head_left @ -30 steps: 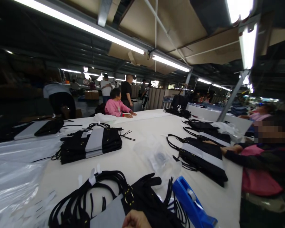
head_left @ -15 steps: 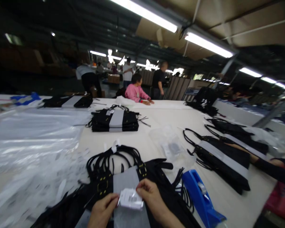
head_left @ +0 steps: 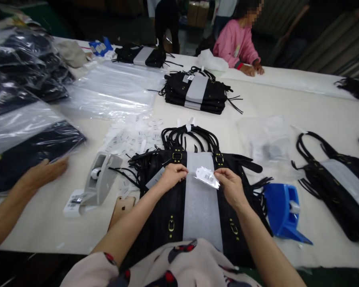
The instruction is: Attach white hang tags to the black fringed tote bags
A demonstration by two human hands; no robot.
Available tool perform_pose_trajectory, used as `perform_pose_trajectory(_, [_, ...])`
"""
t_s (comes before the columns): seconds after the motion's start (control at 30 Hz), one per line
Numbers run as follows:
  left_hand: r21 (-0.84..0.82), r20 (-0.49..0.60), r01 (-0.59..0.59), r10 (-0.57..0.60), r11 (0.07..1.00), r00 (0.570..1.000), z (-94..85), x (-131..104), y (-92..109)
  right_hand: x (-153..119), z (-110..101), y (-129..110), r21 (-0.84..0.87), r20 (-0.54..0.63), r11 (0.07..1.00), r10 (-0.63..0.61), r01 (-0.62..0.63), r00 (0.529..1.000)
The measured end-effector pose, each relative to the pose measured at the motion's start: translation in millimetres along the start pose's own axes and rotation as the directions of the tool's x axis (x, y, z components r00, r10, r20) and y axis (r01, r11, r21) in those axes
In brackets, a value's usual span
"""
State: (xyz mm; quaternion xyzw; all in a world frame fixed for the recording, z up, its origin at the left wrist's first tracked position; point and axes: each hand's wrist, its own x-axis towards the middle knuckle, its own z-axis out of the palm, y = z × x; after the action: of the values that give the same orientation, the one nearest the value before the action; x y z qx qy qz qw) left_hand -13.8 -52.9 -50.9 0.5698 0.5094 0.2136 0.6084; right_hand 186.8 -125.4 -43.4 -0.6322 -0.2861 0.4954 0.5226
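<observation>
White tag (head_left: 207, 177) over a black bag (head_left: 172, 207) at the near edge of the worktop (head_left: 260, 95)

Along the left edge, dark goods in clear plastic (head_left: 24, 63) lie piled; lower down, a co-worker's hand (head_left: 48, 175) lies against another wrapped dark item (head_left: 32, 153). Next, towards the near edge, a grey tape dispenser (head_left: 100, 179) stands with a white label at its foot, and a gold phone (head_left: 122, 207) rests just beside the bag. Clear plastic sheets (head_left: 113, 89) spread farther back, and small white labels (head_left: 134, 135) are scattered behind the dispenser.

The left hand's grip (head_left: 172, 177) is above the bag, thumb and fingertips pressed together just beside the tag's left end; whether they hold a thin edge of it I cannot tell. The tag, in a shiny clear sleeve, is in front of the bag's grey band (head_left: 202, 211), below its handles. The right hand's grip (head_left: 231, 185) pinches the sleeve's right end between thumb and fingers.

Behind, a stack of folded black bags (head_left: 176, 93) sits towards the far edge, where a person in pink (head_left: 231, 44) rests both hands on the worktop. Right of the bag stands a blue tape dispenser (head_left: 277, 207); another black bag with a grey band (head_left: 320, 175) lies towards the right edge.
</observation>
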Motion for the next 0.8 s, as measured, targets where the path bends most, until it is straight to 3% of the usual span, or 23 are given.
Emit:
perform_pose_trajectory(0.57, [0.057, -0.044, 0.019, -0.016, 0.998, 0.999, -34.8, 0.6, -20.0, 1.4, -10.4, 10.7, -0.001, -0.060, 0.999, 0.055, -0.055, 0.997])
perform_pose_trajectory(0.7, [-0.006, -0.084, -0.016, 0.015, 1.000, 0.996, -37.0, 1.1, -16.4, 3.6, -17.2, 18.1, -0.059, -0.066, 0.995, 0.074, -0.078, 0.995])
perform_pose_trajectory(0.8, [-0.107, -0.095, -0.026, 0.016, 0.994, 0.995, -31.3, -3.0, -12.5, -1.0, -27.3, 24.9, -0.201, -0.074, 0.977, 0.057, -0.071, 0.996])
